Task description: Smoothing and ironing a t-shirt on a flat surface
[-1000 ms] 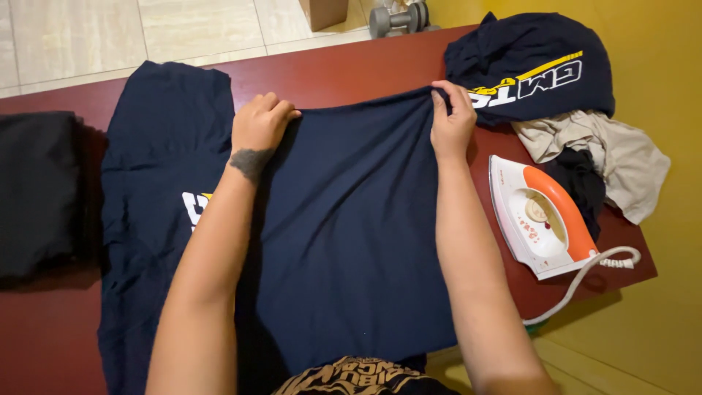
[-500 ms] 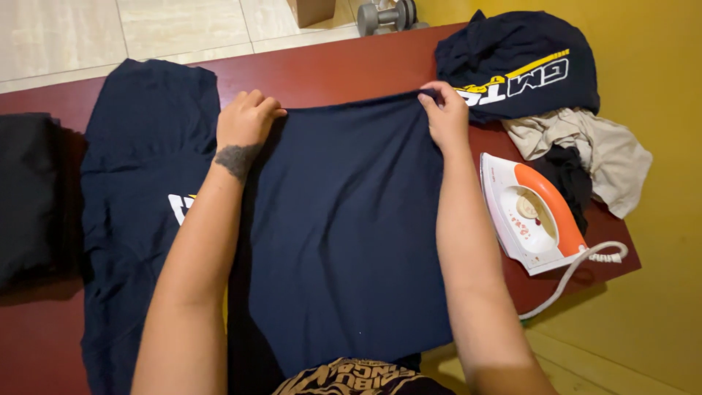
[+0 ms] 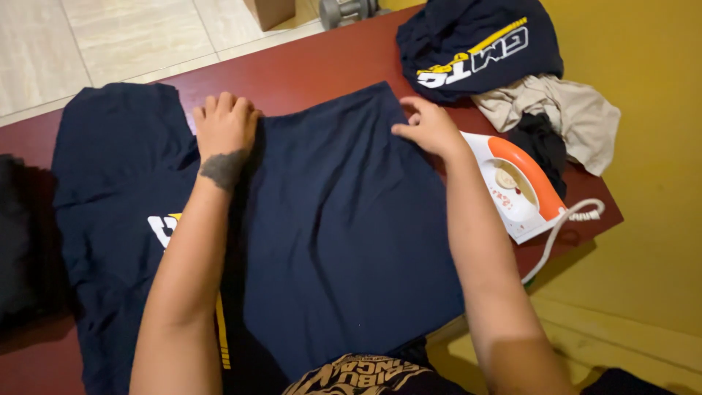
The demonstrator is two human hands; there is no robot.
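a dark red table (image 3: 336,62) carries everything. a navy t-shirt (image 3: 344,227) lies spread flat across its middle. beyond the shirt's far right corner sits a crumpled navy garment (image 3: 475,47), with a beige cloth (image 3: 570,117) just beside it. right of the shirt rests a white and orange iron (image 3: 515,186). left of the shirt lies a black cloth (image 3: 22,241).

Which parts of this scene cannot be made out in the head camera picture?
- Dumbbell: cut off by the top edge.
- Cardboard box: only its base shows, same edge.
- Black cloth: cut off by the left edge.
- Navy shirt: part of its print is hidden under the left forearm and the folded-over cloth.
- Iron: its tip is behind the right hand.
- Left hand: its palm lies face down, unseen.
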